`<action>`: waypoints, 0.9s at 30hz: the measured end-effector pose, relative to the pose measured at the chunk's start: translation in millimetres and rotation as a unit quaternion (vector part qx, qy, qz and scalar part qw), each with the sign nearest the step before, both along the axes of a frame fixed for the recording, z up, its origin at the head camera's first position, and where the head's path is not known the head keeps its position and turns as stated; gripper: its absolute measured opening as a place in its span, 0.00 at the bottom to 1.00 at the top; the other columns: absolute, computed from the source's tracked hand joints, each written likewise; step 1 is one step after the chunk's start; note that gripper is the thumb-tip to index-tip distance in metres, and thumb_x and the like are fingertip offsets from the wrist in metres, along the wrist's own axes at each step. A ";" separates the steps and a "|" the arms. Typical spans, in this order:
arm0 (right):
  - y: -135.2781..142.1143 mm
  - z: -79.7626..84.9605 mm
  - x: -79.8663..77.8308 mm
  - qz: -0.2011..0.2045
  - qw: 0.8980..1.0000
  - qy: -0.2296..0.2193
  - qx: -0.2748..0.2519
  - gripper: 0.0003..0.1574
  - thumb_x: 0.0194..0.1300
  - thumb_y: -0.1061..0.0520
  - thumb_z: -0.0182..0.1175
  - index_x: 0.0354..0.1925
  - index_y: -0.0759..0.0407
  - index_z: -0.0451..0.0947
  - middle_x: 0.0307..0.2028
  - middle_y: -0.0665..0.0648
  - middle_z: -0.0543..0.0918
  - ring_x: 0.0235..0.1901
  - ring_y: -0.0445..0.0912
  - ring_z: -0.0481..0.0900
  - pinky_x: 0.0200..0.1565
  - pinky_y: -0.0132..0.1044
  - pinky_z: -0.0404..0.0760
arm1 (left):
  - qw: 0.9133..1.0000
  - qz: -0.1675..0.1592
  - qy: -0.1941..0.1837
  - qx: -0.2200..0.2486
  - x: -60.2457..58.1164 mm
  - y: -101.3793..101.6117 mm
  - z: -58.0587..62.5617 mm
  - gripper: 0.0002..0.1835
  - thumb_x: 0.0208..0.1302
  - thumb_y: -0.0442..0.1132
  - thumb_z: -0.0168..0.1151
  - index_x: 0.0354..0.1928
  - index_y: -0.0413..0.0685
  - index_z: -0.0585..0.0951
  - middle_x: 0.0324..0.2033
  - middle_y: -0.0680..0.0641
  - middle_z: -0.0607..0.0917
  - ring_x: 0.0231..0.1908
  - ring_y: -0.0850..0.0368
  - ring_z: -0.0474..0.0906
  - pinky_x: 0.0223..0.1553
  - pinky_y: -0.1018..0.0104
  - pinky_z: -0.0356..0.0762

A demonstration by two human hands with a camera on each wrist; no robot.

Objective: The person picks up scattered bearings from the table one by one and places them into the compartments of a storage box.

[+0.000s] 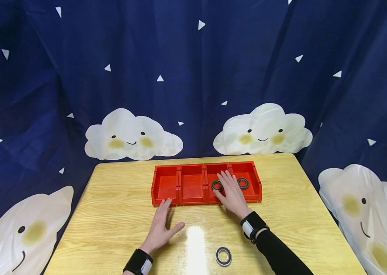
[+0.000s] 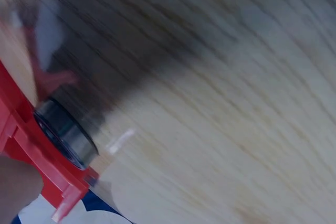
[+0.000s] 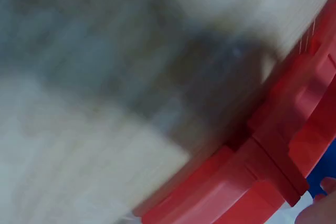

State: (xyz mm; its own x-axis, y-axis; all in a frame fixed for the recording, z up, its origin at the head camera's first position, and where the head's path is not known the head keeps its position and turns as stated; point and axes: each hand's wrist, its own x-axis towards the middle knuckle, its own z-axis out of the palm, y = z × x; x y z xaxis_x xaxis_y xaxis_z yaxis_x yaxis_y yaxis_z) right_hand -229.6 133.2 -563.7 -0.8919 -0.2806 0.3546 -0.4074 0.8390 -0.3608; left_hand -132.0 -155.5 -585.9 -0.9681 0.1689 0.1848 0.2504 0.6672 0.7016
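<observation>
Loose bearing (image 1: 229,256) lies face-down flat on worktop (image 1: 121,187), so shouldn't roll. Left hand (image 1: 159,231) spread, empty, at red tray's (image 1: 192,187) front edge. Right hand (image 1: 233,194) spread over third compartment; divider keeps the inner bearing (image 1: 213,186) and end bearing (image 1: 246,183) apart.

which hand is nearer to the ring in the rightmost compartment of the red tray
Right: the right hand reaches over the red tray, just left of the ring. The left hand is farther off, by the near edge of the leftmost compartment.
</observation>
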 end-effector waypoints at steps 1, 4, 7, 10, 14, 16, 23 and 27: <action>1.5 -0.5 6.0 0.004 1.000 -0.009 -0.023 0.42 0.56 0.44 0.59 0.65 0.55 0.58 0.66 0.60 0.60 0.67 0.55 0.52 0.65 0.55 0.51 | 1.000 -0.004 0.005 -0.009 0.6 1.4 -0.4 0.48 0.47 0.63 0.60 0.68 0.65 0.47 0.68 0.54 0.53 0.69 0.46 0.44 0.63 0.39 0.45; 6.6 -3.1 21.5 0.004 0.997 -0.033 -0.069 0.42 0.58 0.42 0.55 0.66 0.51 0.54 0.68 0.56 0.54 0.68 0.53 0.49 0.65 0.55 0.52 | 1.000 -0.013 0.016 -0.022 2.1 5.1 -0.5 0.49 0.47 0.64 0.60 0.68 0.63 0.47 0.68 0.51 0.54 0.68 0.45 0.44 0.64 0.40 0.41; 13.2 -5.6 35.5 -0.010 0.993 -0.020 -0.116 0.38 0.60 0.44 0.55 0.65 0.50 0.56 0.67 0.55 0.58 0.67 0.51 0.54 0.63 0.53 0.57 | 0.999 -0.019 0.028 -0.029 3.7 9.0 -1.3 0.49 0.47 0.64 0.60 0.68 0.57 0.49 0.68 0.48 0.56 0.68 0.44 0.45 0.64 0.41 0.40; 21.4 -10.7 48.3 -0.033 0.982 0.016 -0.185 0.29 0.60 0.50 0.56 0.59 0.53 0.67 0.56 0.56 0.72 0.57 0.48 0.68 0.56 0.44 0.68 | 0.998 -0.033 0.034 -0.028 6.7 14.2 -2.1 0.49 0.47 0.64 0.60 0.68 0.53 0.52 0.67 0.47 0.57 0.68 0.43 0.45 0.64 0.43 0.40; 32.8 -21.8 62.2 -0.067 0.958 -0.009 -0.279 0.16 0.61 0.53 0.56 0.45 0.59 0.75 0.33 0.52 0.78 0.32 0.39 0.74 0.33 0.27 0.73 | 0.995 -0.065 0.049 -0.062 14.0 25.5 -4.7 0.48 0.48 0.66 0.58 0.67 0.51 0.54 0.66 0.45 0.60 0.67 0.43 0.48 0.65 0.45 0.43; 37.5 -27.6 68.2 -0.087 0.941 -0.060 -0.323 0.14 0.61 0.54 0.55 0.42 0.60 0.76 0.28 0.53 0.78 0.24 0.37 0.71 0.26 0.24 0.70 | 0.991 -0.087 0.059 -0.087 18.4 33.2 -7.1 0.48 0.48 0.67 0.56 0.67 0.51 0.54 0.65 0.45 0.61 0.67 0.43 0.49 0.64 0.45 0.45; 44.0 -34.7 83.7 -0.109 0.858 -0.198 -0.462 0.16 0.61 0.60 0.54 0.45 0.69 0.73 0.32 0.72 0.77 0.25 0.54 0.78 0.25 0.36 0.79 | 0.974 -0.182 0.061 -0.122 36.6 63.1 -16.7 0.49 0.48 0.72 0.50 0.67 0.50 0.55 0.65 0.48 0.62 0.67 0.46 0.50 0.64 0.47 0.48; 46.1 -45.7 83.3 -0.097 0.840 -0.228 -0.483 0.19 0.62 0.57 0.54 0.47 0.69 0.72 0.35 0.71 0.78 0.29 0.49 0.79 0.30 0.35 0.80 | 0.960 -0.230 0.075 -0.140 43.6 76.0 -22.9 0.50 0.46 0.73 0.50 0.66 0.52 0.56 0.64 0.49 0.63 0.66 0.46 0.52 0.63 0.47 0.52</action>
State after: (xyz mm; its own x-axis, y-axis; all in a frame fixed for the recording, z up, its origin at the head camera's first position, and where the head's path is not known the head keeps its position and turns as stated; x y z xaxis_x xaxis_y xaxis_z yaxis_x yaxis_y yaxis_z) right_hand -146.4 179.3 -609.4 -0.9925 0.1081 -0.0575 0.0685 0.1006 -0.9926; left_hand -88.4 -79.5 -608.8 -0.7460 0.6348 0.2015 0.6471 0.6194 0.4445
